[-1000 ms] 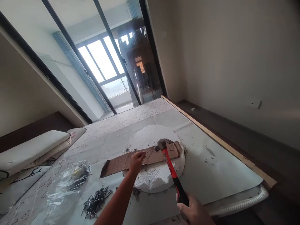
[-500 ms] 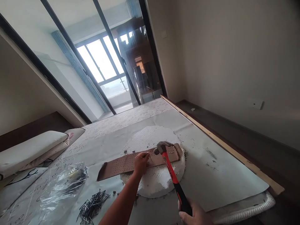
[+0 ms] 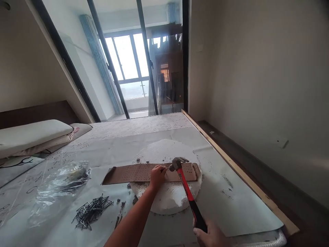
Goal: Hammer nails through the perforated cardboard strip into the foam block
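My right hand (image 3: 209, 235) grips the black end of a claw hammer (image 3: 187, 188) with a red and black handle. Its metal head hovers just right of my left hand (image 3: 158, 174). The left fingers are pinched around a thin nail (image 3: 166, 168), mostly hidden, over a brown perforated strip (image 3: 128, 173). Rows of small holes run along the strip, and a few nail heads show near its right end. Beneath it lies a round white slab (image 3: 169, 202) with crumbly edges.
A pile of loose nails (image 3: 91, 211) lies front left, beside a clear plastic bag (image 3: 61, 188). Dark crumbs dot the pale sheet (image 3: 239, 209). A wooden rail (image 3: 231, 164) borders the right side. Folded bedding (image 3: 36, 135) rests at the left, with a glass sliding door (image 3: 128, 68) behind.
The view has tilted and levelled, so the whole scene appears rotated. Left hand and hammer head remain close together over the strip, with the hammer still in my right hand.
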The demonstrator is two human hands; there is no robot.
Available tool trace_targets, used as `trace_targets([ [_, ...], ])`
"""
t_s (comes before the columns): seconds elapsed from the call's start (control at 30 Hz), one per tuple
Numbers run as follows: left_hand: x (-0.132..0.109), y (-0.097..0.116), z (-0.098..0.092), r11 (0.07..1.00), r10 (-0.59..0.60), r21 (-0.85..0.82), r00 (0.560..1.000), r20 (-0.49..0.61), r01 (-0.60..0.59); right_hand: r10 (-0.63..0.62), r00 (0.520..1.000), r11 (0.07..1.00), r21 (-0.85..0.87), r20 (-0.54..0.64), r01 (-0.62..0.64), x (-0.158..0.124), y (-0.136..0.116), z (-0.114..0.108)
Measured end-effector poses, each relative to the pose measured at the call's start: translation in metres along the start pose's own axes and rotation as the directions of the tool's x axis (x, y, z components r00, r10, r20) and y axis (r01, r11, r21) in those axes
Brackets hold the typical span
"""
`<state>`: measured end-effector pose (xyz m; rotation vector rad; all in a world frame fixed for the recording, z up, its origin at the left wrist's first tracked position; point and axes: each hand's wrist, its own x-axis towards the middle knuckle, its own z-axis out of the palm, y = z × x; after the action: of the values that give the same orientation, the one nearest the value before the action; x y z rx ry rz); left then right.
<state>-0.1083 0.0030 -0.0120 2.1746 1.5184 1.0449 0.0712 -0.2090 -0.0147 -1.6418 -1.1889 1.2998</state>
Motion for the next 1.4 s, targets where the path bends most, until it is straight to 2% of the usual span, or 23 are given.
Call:
trace_targets([
  [0.13,-0.002,-0.008,0.004,1.000,0.000,-0.029,1.000,-0.031,-0.001,-0.082,0.995,0.996,-0.042,0.054,0.084,0.004,-0.031,-0.014],
  [0.3,-0.005,-0.012,0.008,0.997,-0.011,-0.076,0.998,-0.062,0.007,-0.073,0.992,0.993,-0.088,0.101,0.082,0.003,-0.069,-0.027],
  [0.4,-0.008,-0.012,0.010,0.994,-0.031,-0.110,0.997,-0.068,0.024,-0.085,0.989,0.987,-0.127,0.120,0.100,0.002,-0.081,-0.032],
  [0.5,-0.010,-0.012,0.010,0.991,-0.047,-0.130,0.997,-0.067,0.038,-0.104,0.988,0.979,-0.161,0.118,0.122,0.006,-0.082,-0.029],
  [0.63,-0.013,-0.012,0.009,0.991,-0.047,-0.127,0.997,-0.056,0.039,-0.034,0.990,0.973,-0.222,0.133,0.063,0.013,-0.075,-0.021],
  [0.9,-0.016,-0.014,0.014,0.991,-0.037,-0.127,0.998,-0.058,0.030,-0.008,0.991,0.969,-0.243,0.137,0.042,0.013,-0.078,-0.025],
  [1.03,-0.016,-0.017,0.018,0.995,-0.019,-0.102,0.999,-0.030,0.016,-0.072,0.989,0.947,-0.302,0.126,0.107,0.015,-0.074,-0.020],
  [1.17,-0.015,-0.019,0.020,0.994,0.003,-0.105,0.999,-0.037,-0.007,-0.056,0.993,0.967,-0.241,0.100,0.079,0.015,-0.073,-0.022],
  [1.33,-0.014,-0.020,0.021,0.999,-0.015,-0.041,1.000,0.000,0.015,-0.063,0.988,0.937,-0.332,0.139,0.107,0.018,-0.070,-0.021],
  [1.4,-0.014,-0.020,0.022,1.000,-0.002,-0.022,1.000,0.010,0.002,-0.057,0.988,0.947,-0.307,0.141,0.098,0.017,-0.070,-0.022],
])
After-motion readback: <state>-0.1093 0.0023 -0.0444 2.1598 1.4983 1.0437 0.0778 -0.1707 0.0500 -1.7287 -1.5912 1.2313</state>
